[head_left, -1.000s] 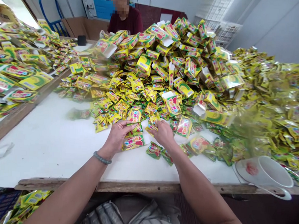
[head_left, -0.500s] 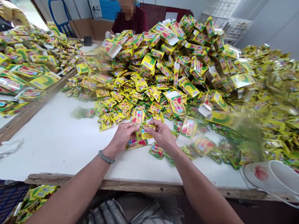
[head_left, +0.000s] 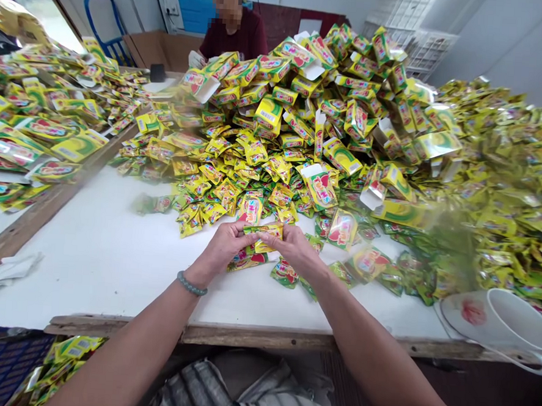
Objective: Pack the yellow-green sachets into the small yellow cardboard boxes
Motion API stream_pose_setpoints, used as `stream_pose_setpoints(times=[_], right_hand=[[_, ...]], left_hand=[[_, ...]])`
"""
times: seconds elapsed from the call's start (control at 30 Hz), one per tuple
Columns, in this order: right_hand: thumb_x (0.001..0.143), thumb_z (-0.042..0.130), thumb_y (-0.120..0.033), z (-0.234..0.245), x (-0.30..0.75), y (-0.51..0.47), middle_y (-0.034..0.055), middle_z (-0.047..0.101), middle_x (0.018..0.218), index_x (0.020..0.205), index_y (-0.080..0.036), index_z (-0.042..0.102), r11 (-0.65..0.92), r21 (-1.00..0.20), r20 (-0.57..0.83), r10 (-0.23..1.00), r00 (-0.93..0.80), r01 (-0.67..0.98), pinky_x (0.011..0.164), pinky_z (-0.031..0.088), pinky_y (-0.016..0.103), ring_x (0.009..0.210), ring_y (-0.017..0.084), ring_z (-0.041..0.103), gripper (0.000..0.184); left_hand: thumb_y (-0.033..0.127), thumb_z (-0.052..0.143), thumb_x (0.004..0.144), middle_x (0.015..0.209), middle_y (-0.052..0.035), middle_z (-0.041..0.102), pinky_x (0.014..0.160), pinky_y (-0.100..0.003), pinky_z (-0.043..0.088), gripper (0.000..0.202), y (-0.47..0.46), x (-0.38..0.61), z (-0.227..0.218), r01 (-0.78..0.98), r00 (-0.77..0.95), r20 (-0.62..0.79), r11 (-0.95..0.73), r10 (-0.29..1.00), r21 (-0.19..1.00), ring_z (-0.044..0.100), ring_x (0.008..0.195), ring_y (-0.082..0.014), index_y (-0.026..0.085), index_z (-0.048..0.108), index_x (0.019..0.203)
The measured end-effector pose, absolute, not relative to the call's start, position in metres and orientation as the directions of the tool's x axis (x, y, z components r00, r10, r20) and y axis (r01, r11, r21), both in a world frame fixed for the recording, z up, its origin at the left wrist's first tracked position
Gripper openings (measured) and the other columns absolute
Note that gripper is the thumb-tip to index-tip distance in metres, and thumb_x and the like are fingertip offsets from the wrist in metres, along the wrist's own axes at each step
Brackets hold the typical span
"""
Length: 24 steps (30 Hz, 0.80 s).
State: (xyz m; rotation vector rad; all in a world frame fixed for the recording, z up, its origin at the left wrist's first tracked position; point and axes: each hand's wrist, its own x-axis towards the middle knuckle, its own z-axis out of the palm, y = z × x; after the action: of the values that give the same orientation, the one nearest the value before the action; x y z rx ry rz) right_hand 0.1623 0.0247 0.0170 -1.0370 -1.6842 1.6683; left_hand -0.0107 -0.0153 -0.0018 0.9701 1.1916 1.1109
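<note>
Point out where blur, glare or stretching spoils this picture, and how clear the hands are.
Head view, centre: left hand, right hand and the yellow packet between them look fairly clear; head view, right: the sachet heap is hazy, with shiny highlights; head view, lower right: the mug looks stretched; head view, upper left: the bright opening is washed out.
</note>
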Motion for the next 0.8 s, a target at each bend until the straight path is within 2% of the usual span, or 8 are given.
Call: stream_pose_setpoints(times=[0.1, 0.17, 0.23, 0.33, 0.43, 0.57, 0.67, 0.8], right_hand=[[0.072, 0.072, -0.055, 0.014, 0.166, 0.032, 0.0020, 0.064, 0.076, 0.090, -0.016, 0.065, -0.021, -0.985, -0.092, 0.908, -0.409, 0.173, 0.065, 0.043, 0.029, 0.070, 0.017, 0.055, 0.044], [0.072, 0.071, -0.055, 0.013, 0.173, 0.038, 0.0024, 0.064, 0.074, 0.090, -0.016, 0.065, 0.039, -0.963, -0.036, 0.962, -0.270, 0.266, 0.065, 0.042, 0.029, 0.070, 0.018, 0.055, 0.043], [0.074, 0.069, -0.056, 0.015, 0.181, 0.044, 0.0021, 0.063, 0.071, 0.088, -0.017, 0.066, 0.082, -0.925, 0.019, 0.985, -0.171, 0.370, 0.063, 0.040, 0.029, 0.067, 0.017, 0.052, 0.041], [0.077, 0.066, -0.058, 0.018, 0.188, 0.046, 0.0005, 0.060, 0.065, 0.086, -0.017, 0.067, 0.109, -0.892, 0.040, 0.986, -0.163, 0.440, 0.060, 0.037, 0.029, 0.061, 0.016, 0.047, 0.042], [0.076, 0.067, -0.060, 0.019, 0.189, 0.045, -0.0029, 0.053, 0.057, 0.092, -0.018, 0.068, 0.123, -0.885, 0.046, 0.983, -0.177, 0.449, 0.056, 0.035, 0.028, 0.056, 0.014, 0.042, 0.045], [0.076, 0.068, -0.059, 0.016, 0.186, 0.044, -0.0023, 0.056, 0.063, 0.098, -0.019, 0.065, 0.106, -0.946, 0.051, 0.982, -0.182, 0.308, 0.055, 0.038, 0.027, 0.058, 0.015, 0.047, 0.046], [0.078, 0.066, -0.059, 0.015, 0.184, 0.044, 0.0007, 0.063, 0.076, 0.101, -0.020, 0.061, 0.117, -0.980, 0.091, 0.983, -0.157, 0.164, 0.061, 0.043, 0.028, 0.068, 0.017, 0.055, 0.046], [0.079, 0.066, -0.057, 0.015, 0.183, 0.043, -0.0011, 0.059, 0.070, 0.098, -0.020, 0.063, 0.159, -0.947, 0.099, 0.972, -0.215, 0.278, 0.062, 0.041, 0.028, 0.065, 0.017, 0.052, 0.042]], left_hand=[[0.045, 0.074, 0.075, 0.080, -0.0024, 0.069, 0.069, -0.031, 0.050, 0.049, -0.019, -0.013, -0.001, 0.114, -0.020, -0.103, 0.105, 0.994, 0.988, 0.064, 0.072, -0.0187, 0.017, 0.063, 0.115], [0.043, 0.073, 0.075, 0.094, -0.0060, 0.071, 0.079, -0.036, 0.050, 0.053, -0.023, -0.015, 0.002, 0.396, -0.024, -0.029, 0.036, 0.999, 0.918, 0.065, 0.085, -0.0225, 0.019, 0.059, 0.120], [0.047, 0.074, 0.072, 0.103, -0.0110, 0.070, 0.086, -0.041, 0.046, 0.051, -0.025, -0.017, 0.003, 0.662, 0.051, 0.006, -0.038, 0.999, 0.749, 0.063, 0.096, -0.0290, 0.019, 0.063, 0.112], [0.056, 0.074, 0.069, 0.098, -0.0138, 0.070, 0.081, -0.041, 0.044, 0.046, -0.027, -0.019, 0.004, 0.817, 0.150, -0.049, -0.096, 0.987, 0.569, 0.062, 0.095, -0.0341, 0.018, 0.068, 0.094], [0.054, 0.076, 0.067, 0.083, -0.0077, 0.069, 0.068, -0.033, 0.041, 0.037, -0.027, -0.021, 0.005, 0.799, 0.098, -0.120, -0.006, 0.988, 0.601, 0.062, 0.079, -0.0290, 0.021, 0.068, 0.083], [0.054, 0.077, 0.067, 0.068, -0.0013, 0.065, 0.061, -0.028, 0.040, 0.035, -0.026, -0.023, 0.007, 0.539, -0.063, -0.141, 0.153, 0.988, 0.828, 0.059, 0.068, -0.0225, 0.022, 0.069, 0.080], [0.055, 0.079, 0.066, 0.070, -0.0012, 0.067, 0.063, -0.027, 0.044, 0.039, -0.025, -0.023, 0.008, 0.268, -0.040, -0.176, 0.181, 0.984, 0.946, 0.061, 0.072, -0.0212, 0.020, 0.070, 0.080], [0.059, 0.078, 0.069, 0.083, -0.0037, 0.071, 0.069, -0.029, 0.050, 0.050, -0.025, -0.017, 0.008, 0.045, 0.014, -0.220, 0.219, 0.975, 0.975, 0.064, 0.075, -0.0200, 0.017, 0.071, 0.094]])
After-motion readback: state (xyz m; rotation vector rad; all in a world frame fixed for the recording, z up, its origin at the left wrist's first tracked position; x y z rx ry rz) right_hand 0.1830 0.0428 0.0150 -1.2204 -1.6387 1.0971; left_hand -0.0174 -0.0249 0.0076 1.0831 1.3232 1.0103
